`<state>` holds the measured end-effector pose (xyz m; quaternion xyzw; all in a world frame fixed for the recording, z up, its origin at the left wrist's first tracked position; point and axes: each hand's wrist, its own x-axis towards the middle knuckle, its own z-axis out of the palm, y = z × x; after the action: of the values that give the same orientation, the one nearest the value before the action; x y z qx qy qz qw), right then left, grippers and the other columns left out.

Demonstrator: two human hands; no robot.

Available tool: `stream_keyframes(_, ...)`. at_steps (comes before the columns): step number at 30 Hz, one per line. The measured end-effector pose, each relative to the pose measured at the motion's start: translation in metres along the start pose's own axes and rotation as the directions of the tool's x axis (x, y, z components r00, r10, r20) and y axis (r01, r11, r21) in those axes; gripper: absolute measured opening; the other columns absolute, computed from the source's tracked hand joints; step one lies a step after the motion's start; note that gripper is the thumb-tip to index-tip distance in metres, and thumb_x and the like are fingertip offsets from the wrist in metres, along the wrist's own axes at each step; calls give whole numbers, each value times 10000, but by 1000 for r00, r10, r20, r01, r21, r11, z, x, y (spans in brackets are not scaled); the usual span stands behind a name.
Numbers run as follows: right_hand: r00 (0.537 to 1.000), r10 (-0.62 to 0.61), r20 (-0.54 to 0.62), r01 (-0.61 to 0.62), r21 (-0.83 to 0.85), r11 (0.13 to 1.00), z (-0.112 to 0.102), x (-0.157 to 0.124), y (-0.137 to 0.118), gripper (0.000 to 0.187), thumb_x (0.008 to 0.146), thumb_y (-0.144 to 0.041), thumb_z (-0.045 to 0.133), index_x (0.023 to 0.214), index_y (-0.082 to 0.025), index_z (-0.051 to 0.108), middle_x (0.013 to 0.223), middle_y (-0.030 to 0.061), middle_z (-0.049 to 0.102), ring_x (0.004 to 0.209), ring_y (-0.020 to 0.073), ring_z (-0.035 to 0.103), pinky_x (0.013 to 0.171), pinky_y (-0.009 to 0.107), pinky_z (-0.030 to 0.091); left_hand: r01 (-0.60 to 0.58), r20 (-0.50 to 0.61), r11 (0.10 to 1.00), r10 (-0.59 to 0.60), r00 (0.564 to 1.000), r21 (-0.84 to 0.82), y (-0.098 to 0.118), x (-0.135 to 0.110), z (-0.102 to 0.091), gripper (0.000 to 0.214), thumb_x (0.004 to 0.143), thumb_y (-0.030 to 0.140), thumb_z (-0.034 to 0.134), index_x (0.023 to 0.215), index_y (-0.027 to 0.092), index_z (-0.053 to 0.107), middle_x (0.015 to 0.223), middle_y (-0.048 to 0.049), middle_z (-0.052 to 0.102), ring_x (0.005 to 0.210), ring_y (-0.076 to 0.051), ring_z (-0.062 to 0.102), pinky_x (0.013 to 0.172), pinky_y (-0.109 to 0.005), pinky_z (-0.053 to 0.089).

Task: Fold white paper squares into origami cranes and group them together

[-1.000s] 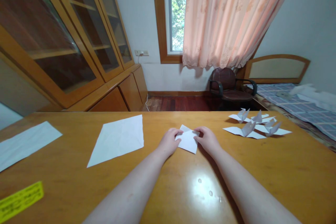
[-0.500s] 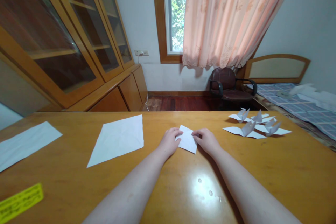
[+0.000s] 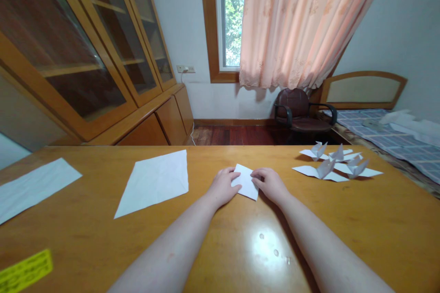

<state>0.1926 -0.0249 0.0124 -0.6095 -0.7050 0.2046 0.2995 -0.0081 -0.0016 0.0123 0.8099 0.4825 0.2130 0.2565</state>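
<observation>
A small folded white paper (image 3: pixel 246 183) lies on the wooden table in front of me, one corner pointing away. My left hand (image 3: pixel 223 184) holds its left side, the thumb and fingers resting on the sheet. At the right edge my right hand (image 3: pixel 270 182) pinches the paper between thumb and curled fingers. The undersides of both hands' fingers are partly hidden. Left of my hands, a larger white sheet (image 3: pixel 156 181) lies flat, with faint creases across it.
Several folded paper cranes (image 3: pixel 325 169) stand at the table's right rear. Another white sheet (image 3: pixel 39 187) lies at the far left, near a yellow label (image 3: pixel 27 271) with dark writing. Beyond the table (image 3: pixel 213 155) are a brown armchair (image 3: pixel 297 107) and a glass-doored cabinet (image 3: pixel 137 96).
My left thumb has shifted right, from the paper's left edge further onto its surface. The right hand and the other papers look the same.
</observation>
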Motion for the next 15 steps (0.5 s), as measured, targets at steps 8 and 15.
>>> stream_keyframes(8, 1000, 1, -8, -1, -2, 1000, 0, 0, 2, 163, 763, -249, 579, 862, -207, 701, 943, 56, 683, 924, 210, 574, 868, 339, 393, -38, 47, 997, 35, 998, 69, 0, -3, 1, 561, 667, 417, 672, 1201, 273, 578, 1353, -87, 444, 1243, -297, 379, 1046, -434, 274)
stream_keyframes(15, 1000, -1, -12, 1, -13, 1000, 1, 0, 3, 163, 769, -256, 571, 863, -207, 695, 950, 51, 679, 928, 206, 571, 859, 324, 396, -62, 60, 992, 56, 997, 106, -1, -4, 1, 596, 654, 434, 670, 1220, 283, 560, 1370, -93, 422, 1258, -301, 363, 1048, -444, 272)
